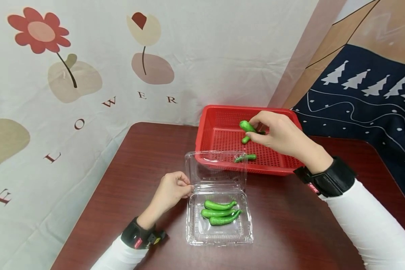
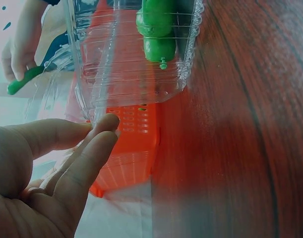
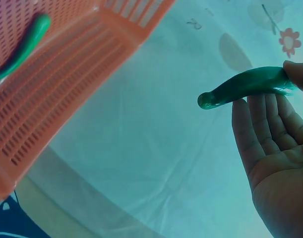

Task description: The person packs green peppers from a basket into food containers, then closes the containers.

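Observation:
My right hand (image 1: pixel 280 133) pinches a curved green pepper (image 3: pixel 250 85) between thumb and fingers, above the red basket (image 1: pixel 202 131). Inside the basket lie more green peppers, one (image 1: pixel 245 140) just under the hand and one (image 1: pixel 248 158) closer to the front wall. With thumb and fingertips, my left hand (image 1: pixel 173 189) pinches the edge of a clear plastic clamshell container (image 1: pixel 189 234) near its hinge. Its lid (image 1: pixel 202 180) stands raised and overlaps the basket's front in the head view. Three green peppers (image 1: pixel 219 213) lie side by side in the container's base.
Everything stands on a dark reddish-brown table (image 1: pixel 148 150). A pale cloth (image 1: pixel 206 56) printed with flowers and letters hangs behind it. At the right hangs a dark blue cloth (image 1: pixel 357 101) with white trees.

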{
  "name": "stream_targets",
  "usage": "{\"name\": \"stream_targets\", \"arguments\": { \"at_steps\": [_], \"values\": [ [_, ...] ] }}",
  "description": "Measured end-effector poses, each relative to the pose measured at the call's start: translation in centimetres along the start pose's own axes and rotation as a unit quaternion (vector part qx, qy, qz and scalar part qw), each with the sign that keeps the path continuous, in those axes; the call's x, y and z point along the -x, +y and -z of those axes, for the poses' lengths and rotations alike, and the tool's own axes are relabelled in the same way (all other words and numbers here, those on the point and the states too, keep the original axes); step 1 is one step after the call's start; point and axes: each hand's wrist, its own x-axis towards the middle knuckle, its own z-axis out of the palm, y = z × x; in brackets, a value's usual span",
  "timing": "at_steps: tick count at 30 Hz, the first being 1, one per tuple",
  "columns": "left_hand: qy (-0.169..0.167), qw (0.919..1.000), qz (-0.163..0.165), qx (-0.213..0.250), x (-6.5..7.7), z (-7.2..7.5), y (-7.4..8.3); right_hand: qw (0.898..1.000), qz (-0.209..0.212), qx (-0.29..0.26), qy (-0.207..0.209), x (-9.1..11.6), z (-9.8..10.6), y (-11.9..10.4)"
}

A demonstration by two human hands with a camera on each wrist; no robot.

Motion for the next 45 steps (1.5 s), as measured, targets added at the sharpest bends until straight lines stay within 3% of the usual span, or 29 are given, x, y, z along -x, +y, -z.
{"name": "stream_targets", "arguments": {
  "at_steps": [14,28,45],
  "values": [
    [0.005,1.0000,0.005,-0.005,0.0,-0.3,-0.4,0.995,0.084,-0.045,0.018,3.4,-3.5,-2.6],
    [0.004,1.0000,0.001,-0.002,-0.1,-0.2,-0.4,0.992,0.109,-0.060,-0.029,6.6,-7.9,-5.6],
    [0.003,0.9999,-0.010,-0.004,0.0,-0.2,-0.6,0.979,0.152,-0.018,-0.133,9.7,-11.9,-7.9]
  ]
}}
